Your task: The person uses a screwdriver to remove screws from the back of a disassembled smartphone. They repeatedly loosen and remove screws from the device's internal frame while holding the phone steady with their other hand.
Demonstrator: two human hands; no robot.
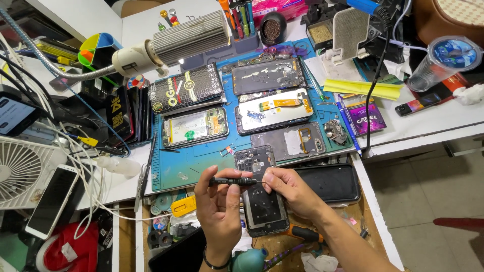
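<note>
Screwdriver (233, 181) lying level across lower centre of frame, handle pinched in left hand (218, 209), tip pinched by right hand (287, 189), both hands closed, directly over opened phone (260, 194) on cluttered surface (191, 163).

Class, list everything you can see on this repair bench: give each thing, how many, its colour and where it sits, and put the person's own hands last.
Work mat: one, blue, middle of bench.
Opened phones and phone parts on mat: several, dark and silver; one screen panel with orange ribbon.
Opened phone: one, black, under the hands.
Precision screwdriver: one, black, held level between both hands.
Lamp: one, white and ribbed, on gooseneck, upper left.
Fan: one, white, left edge.
White phone: one, lower left.
Plastic cup: one, clear, upper right.
Tool holder: one, with coloured drivers, top.
Left hand: grip on screwdriver handle.
Right hand: fingertips at screwdriver tip.
</note>
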